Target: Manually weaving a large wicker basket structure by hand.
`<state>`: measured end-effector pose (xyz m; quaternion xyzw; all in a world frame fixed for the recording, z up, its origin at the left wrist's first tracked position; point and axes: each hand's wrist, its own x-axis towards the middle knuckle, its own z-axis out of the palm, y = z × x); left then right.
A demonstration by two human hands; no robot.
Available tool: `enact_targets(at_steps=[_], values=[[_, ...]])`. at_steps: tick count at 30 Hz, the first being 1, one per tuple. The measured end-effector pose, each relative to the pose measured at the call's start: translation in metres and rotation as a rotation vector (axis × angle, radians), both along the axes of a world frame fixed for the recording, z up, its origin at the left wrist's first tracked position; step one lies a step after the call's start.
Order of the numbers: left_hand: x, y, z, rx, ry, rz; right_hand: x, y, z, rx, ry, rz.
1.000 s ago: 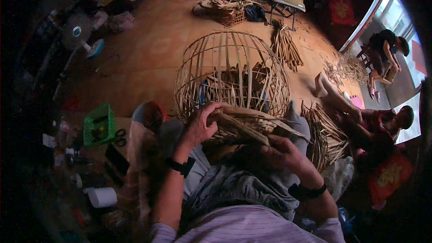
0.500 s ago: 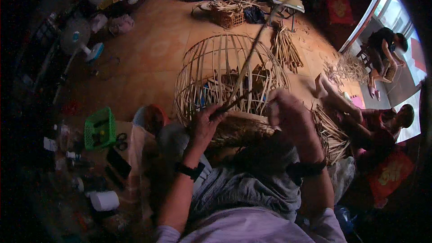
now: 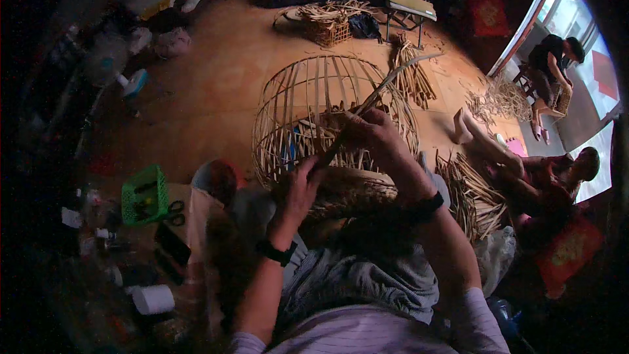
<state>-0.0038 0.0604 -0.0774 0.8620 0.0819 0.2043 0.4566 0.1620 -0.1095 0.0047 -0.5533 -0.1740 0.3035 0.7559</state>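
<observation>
My left hand (image 3: 300, 189) is closed round the lower part of a long, flat brown plant strip (image 3: 392, 78) that slants up and away to the right. Farther along the same strip, the fingers of my right hand (image 3: 380, 134) pinch it. Just beyond both hands stands a large round basket frame (image 3: 317, 92) of thin upright ribs tied by hoops. Loose plant pieces and something blue show through the ribs. A thick pale-brown band (image 3: 360, 187) lies under my hands against my lap, partly hidden by them.
Bundles of dried stalks (image 3: 475, 200) lie to the right; another bundle (image 3: 413, 78) lies farther back. A filled basket (image 3: 327, 33) stands near a folding chair (image 3: 409, 5). Two people sit at right. At left are a green plastic basket (image 3: 145, 196), scissors (image 3: 175, 213) and a fan (image 3: 134, 83).
My right hand, blurred and raised off to the right before, has come left onto the strip. The strip now leans farther right and lower. My left hand keeps its hold.
</observation>
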Motion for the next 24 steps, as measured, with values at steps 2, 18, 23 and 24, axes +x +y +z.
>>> enact_targets(at_steps=[2, 18, 23, 24], values=[[0.0, -0.01, 0.018, -0.059, 0.11, -0.002, 0.004, 0.001, 0.007, -0.009, -0.034, 0.006], [0.005, -0.033, 0.044, 0.561, 0.278, 0.028, 0.019, 0.04, 0.001, -0.468, -1.253, 0.007], [0.01, -0.033, 0.028, 0.46, -0.05, 0.01, 0.033, 0.056, -0.053, -0.757, -1.213, -0.016], [0.006, -0.029, 0.026, 0.448, -0.002, 0.021, 0.026, 0.06, -0.047, -0.722, -1.235, -0.025]])
